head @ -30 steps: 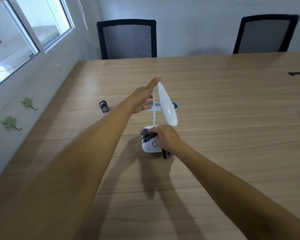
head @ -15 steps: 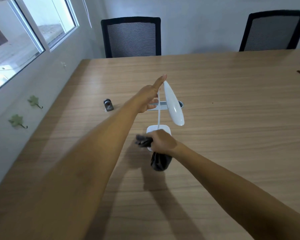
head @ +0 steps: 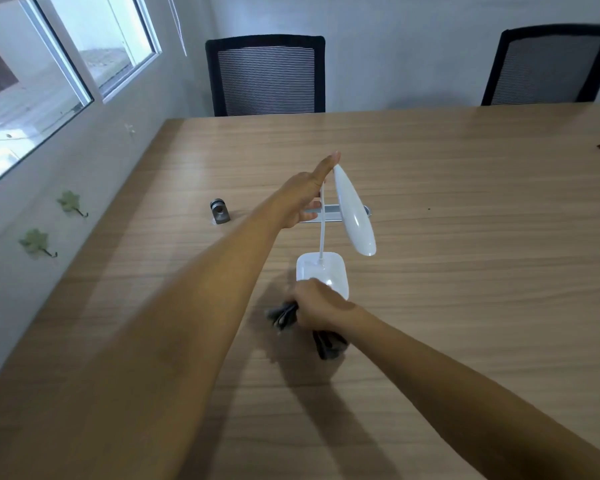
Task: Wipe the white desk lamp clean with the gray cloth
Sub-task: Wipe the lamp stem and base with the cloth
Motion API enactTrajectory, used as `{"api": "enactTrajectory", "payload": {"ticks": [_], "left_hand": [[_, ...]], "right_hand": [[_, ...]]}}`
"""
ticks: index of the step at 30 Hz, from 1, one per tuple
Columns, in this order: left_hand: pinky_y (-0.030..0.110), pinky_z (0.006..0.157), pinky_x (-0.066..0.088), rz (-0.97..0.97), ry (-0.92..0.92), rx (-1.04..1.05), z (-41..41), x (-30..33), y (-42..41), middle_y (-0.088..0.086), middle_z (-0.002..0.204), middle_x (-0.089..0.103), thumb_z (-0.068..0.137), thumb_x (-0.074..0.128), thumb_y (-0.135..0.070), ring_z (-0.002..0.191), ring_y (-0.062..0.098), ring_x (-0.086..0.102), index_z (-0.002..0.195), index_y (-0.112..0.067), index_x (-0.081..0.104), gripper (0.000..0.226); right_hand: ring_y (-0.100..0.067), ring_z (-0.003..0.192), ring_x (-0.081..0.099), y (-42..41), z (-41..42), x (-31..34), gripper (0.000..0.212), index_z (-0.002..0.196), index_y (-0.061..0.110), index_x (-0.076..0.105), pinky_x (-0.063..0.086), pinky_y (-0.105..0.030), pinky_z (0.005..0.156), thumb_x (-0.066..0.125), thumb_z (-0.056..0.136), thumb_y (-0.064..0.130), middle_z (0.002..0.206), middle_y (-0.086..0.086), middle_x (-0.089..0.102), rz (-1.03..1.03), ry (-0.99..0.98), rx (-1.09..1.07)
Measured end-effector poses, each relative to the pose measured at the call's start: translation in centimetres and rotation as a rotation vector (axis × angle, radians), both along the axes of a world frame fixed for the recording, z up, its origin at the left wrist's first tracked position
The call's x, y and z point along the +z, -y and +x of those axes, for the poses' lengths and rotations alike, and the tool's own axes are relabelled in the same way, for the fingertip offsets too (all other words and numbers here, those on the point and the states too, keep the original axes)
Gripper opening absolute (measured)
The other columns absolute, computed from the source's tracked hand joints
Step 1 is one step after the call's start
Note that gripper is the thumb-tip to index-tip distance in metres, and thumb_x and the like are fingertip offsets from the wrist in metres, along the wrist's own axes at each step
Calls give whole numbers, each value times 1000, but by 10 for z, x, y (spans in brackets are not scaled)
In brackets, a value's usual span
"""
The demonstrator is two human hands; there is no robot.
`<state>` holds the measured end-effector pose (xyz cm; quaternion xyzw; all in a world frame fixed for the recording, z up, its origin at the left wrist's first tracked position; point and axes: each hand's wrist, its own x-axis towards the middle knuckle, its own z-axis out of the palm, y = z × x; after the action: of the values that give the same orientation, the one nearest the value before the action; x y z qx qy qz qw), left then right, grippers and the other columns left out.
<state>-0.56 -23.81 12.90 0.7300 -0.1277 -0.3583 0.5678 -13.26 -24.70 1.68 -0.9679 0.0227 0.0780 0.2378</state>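
The white desk lamp stands on the wooden table, its oval head tilted up on a thin stem above a square white base. My left hand reaches out flat, fingers apart, with the fingertips against the back edge of the lamp head. My right hand is closed on the dark gray cloth, just off the base's near edge. Bunches of the cloth stick out left and below the fist and look blurred.
A small gray metal object sits on the table left of the lamp. A silver cable slot lies behind the stem. Two black mesh chairs stand at the far edge. A wall with windows runs along the left.
My right hand has drawn the cloth off the lamp base toward me and to the left, uncovering the base. My left hand has stayed against the lamp head.
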Motion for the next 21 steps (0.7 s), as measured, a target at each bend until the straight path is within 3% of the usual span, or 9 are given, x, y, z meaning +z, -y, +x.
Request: {"api": "enactTrajectory", "payload": {"ticks": [3, 7, 9, 12, 15, 17, 21], "left_hand": [[46, 103, 47, -2, 4, 9, 0, 0, -1, 8, 130, 55, 68, 55, -78, 116, 28, 57, 128, -15, 52, 87], [45, 102, 48, -4, 3, 10, -1, 0, 0, 8, 131, 55, 62, 56, -80, 115, 28, 58, 130, -15, 51, 95], [45, 102, 48, 1, 8, 12, 0, 0, 0, 8, 131, 56, 58, 56, -81, 115, 28, 59, 128, -14, 52, 96], [44, 101, 48, 2, 12, 11, 0, 2, 0, 8, 130, 57, 60, 56, -80, 115, 28, 58, 126, -14, 54, 93], [44, 102, 48, 1, 21, -4, 0, 2, -1, 8, 130, 56, 61, 56, -80, 116, 29, 57, 128, -14, 53, 94], [44, 101, 48, 3, 19, -4, -1, 2, -1, 7, 132, 55, 53, 57, -83, 115, 27, 58, 129, -14, 53, 103], [44, 101, 48, -9, 19, -3, -2, 2, -2, 8, 134, 54, 47, 57, -84, 116, 27, 57, 133, -15, 50, 110]], "right_hand": [[-25, 80, 52, 31, 15, 12, 35, 101, 15, 71, 31, -23, 69, 50, 73, 9, 74, 2, 52, -16, 151, -127], [-20, 89, 61, 57, 16, 1, 42, 106, 23, 72, 45, -25, 68, 52, 74, 4, 91, 0, 65, -87, 11, -134], [-10, 79, 56, 61, 5, -6, 39, 97, 22, 75, 40, -15, 65, 48, 75, 4, 81, 7, 62, -49, 4, -106], [-21, 89, 59, 67, -8, -6, 39, 95, 25, 75, 36, -23, 70, 45, 73, 16, 93, 0, 68, -102, -122, -61], [-26, 101, 60, 76, -16, 14, 44, 102, 19, 73, 42, -25, 77, 45, 73, 1, 107, -5, 71, -106, -246, 7], [-25, 99, 59, 88, -20, 34, 45, 102, 16, 71, 45, -29, 82, 46, 71, -5, 105, -8, 70, 26, -253, -125], [-27, 87, 61, 116, -1, 35, 17, 91, 2, 67, 48, -33, 73, 56, 78, 5, 95, -12, 68, 409, 12, -655]]}}
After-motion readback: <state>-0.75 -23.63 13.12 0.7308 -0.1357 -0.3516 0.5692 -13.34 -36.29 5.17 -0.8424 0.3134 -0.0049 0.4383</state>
